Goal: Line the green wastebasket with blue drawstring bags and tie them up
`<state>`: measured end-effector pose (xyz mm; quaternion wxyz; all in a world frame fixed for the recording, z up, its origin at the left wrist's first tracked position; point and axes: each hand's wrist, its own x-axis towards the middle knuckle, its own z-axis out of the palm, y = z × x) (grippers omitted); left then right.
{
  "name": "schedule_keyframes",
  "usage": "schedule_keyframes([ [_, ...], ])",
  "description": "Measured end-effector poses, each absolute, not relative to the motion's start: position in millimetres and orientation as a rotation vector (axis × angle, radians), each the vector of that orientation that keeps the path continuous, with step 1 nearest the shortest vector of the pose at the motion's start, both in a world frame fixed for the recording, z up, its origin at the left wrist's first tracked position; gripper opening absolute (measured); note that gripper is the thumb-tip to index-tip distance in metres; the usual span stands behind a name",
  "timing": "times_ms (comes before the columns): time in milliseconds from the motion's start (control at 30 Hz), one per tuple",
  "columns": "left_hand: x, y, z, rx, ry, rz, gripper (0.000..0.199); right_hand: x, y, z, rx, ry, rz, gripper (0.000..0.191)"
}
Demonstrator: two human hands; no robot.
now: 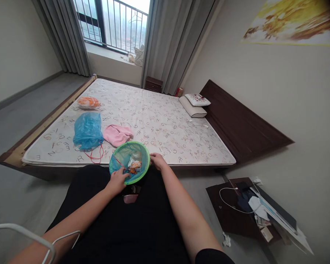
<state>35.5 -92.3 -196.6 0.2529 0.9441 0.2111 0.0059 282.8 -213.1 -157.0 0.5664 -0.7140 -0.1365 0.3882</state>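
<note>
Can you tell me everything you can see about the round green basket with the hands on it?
The round green basket has a bright green rim and thin blue-green mesh sides, and it looks like light plastic and net. It is tilted, with its open top facing up toward the camera. Crumpled white and orange scraps lie inside, and a red cord crosses the mesh. The left hand is on the near rim, and the right hand is at the right rim. It sits just in front of the mattress edge.

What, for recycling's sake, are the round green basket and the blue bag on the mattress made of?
The round basket seems to be glossy green plastic, going by its smooth, even rim; its blue netting looks synthetic, though the fibre is unclear. The blue bag looks like thin plastic film, shiny and crinkled.
</note>
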Motion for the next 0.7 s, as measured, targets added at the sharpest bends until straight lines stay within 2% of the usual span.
schedule_keyframes([
  [200, 34.9, -93.4, -193.3, 2.523, 0.606, 0.066, 0.044, 283.9, -222.5, -151.2, -1.572, -0.271, 0.888, 0.022],
  [400, 34.2, -92.5, -192.7, 2.528, 0.598, 0.053, 0.041, 292.9, -232.6, -146.7, -1.547, -0.167, 0.855, 0.019],
  [567, 35.8, -91.2, -192.8, 2.56, 0.592, -0.008, 0.041, 282.2, -222.4, -151.9, -1.597, -0.231, 0.891, 0.028],
  [700, 35.7, -91.4, -192.2, 2.559, 0.6, -0.033, 0.043, 273.5, -208.6, -155.0, -1.606, -0.266, 0.882, 0.022],
])
